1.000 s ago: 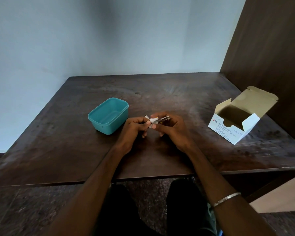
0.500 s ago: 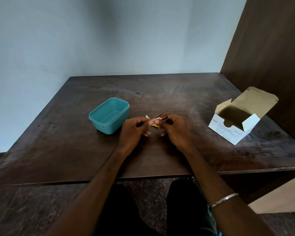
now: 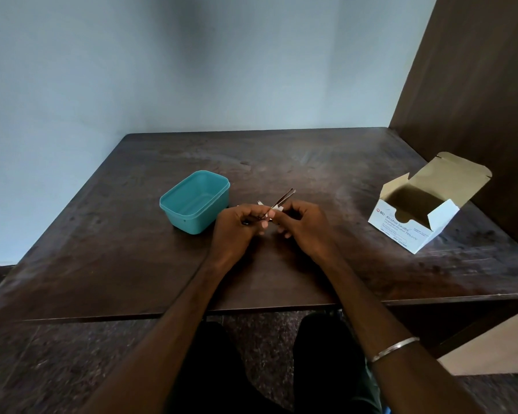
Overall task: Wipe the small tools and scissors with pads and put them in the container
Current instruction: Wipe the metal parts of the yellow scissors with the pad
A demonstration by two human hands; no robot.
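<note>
My dark brown wooden bench [image 3: 311, 162] shows pale scuffed streaks; on it a teal plastic tub [image 3: 192, 201] and a white cardboard box [image 3: 407, 231] with blue print, red logo and tan inside. The thin metal tweezers [image 3: 283, 198] gleam silver beside a white pad [image 3: 277, 208]; my wrist bangle [image 3: 393, 349] is silver

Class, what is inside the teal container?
The teal container shows only its bare teal floor; no tools appear inside. Its near wall hides a strip of that floor.
</note>
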